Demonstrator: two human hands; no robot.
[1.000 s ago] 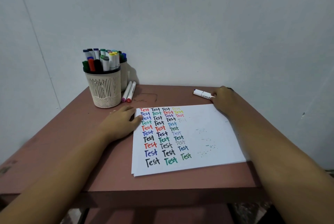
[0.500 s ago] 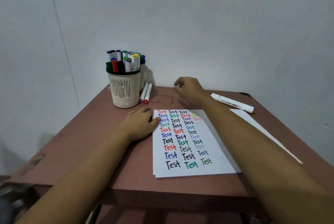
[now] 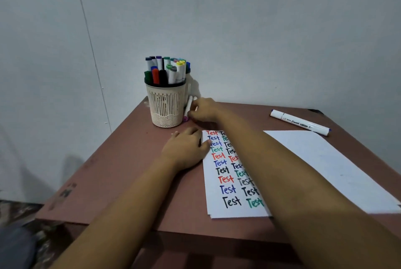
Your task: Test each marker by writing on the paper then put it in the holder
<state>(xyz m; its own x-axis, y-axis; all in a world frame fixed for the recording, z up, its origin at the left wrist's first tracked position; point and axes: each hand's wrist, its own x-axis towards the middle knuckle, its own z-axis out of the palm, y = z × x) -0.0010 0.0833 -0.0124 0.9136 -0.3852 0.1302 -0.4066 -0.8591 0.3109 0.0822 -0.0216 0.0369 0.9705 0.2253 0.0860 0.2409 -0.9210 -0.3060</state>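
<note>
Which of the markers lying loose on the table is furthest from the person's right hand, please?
The white marker with black lettering, alone by the table's far right edge. The others lie beside the holder, right at the right hand.

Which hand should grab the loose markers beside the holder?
Right. The right hand is already on the two markers lying beside the holder. The left hand lies flat at the paper edge, steadying it.
</note>
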